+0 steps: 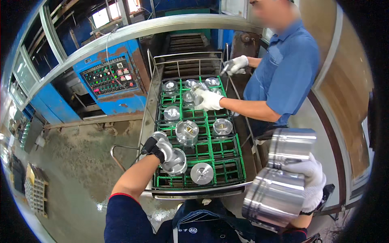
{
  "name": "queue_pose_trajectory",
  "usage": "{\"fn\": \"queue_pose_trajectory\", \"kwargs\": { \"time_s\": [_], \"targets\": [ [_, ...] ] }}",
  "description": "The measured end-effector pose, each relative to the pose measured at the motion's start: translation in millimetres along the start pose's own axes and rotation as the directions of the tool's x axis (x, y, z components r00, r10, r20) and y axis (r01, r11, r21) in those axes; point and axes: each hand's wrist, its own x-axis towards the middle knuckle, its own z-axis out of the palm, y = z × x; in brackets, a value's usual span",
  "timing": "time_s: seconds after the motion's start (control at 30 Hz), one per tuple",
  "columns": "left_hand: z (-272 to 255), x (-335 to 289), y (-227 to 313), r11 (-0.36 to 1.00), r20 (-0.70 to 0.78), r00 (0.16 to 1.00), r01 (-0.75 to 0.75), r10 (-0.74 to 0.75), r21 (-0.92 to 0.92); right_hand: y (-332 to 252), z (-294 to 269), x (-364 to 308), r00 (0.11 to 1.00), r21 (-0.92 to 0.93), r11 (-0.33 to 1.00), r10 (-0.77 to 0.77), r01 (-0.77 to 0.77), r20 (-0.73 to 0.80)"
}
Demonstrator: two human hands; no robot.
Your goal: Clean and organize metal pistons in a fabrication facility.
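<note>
My left hand [163,148], in a white glove with a black wrist strap, is closed on a silver piston [175,162] over the cart's near left corner. Another piston [159,135] shows just beyond it; whether that hand also touches it I cannot tell. My right hand [310,178], gloved in white, grips two large shiny pistons at the right, a nearer one [273,197] and a farther one [292,146]. Green-edged grid compartments [208,148] on the metal cart [194,193] carry several more pistons, among them one [201,173] at the near edge.
Across the cart's right side, a person in a blue shirt [283,67] reaches in with white-gloved hands [210,100], metal parts in them. A blue control panel [109,77] stands at far left. Rails [188,61] rise at the cart's far end; a crate [35,190] sits on the wet floor.
</note>
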Motion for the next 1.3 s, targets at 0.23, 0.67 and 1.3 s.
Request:
{"fn": "queue_pose_trajectory", "kwargs": {
  "time_s": [0.23, 0.67, 1.3],
  "targets": [
    [-95.0, -65.6, 14.7, 0.881, -0.14, 0.964, 0.142, -0.227, -0.451, 41.6, -35.2, -83.3, 0.969, 0.037, 0.999, -0.002, 0.012, -0.249],
    [-190.5, -184.0, 73.3, 0.422, -0.773, 0.546, -0.648, -0.323, -0.634, 12.8, 53.9, -297.0, 0.639, -0.163, 0.692, 0.514, -0.703, -0.573],
    [-103.6, 37.1, 362.4, 0.27, -0.394, 0.524, -0.797, 0.755, -0.54, 12.0, 198.3, -463.1, -0.537, 0.391, -0.368, 0.562, -0.843, -0.629]
  ]
}}
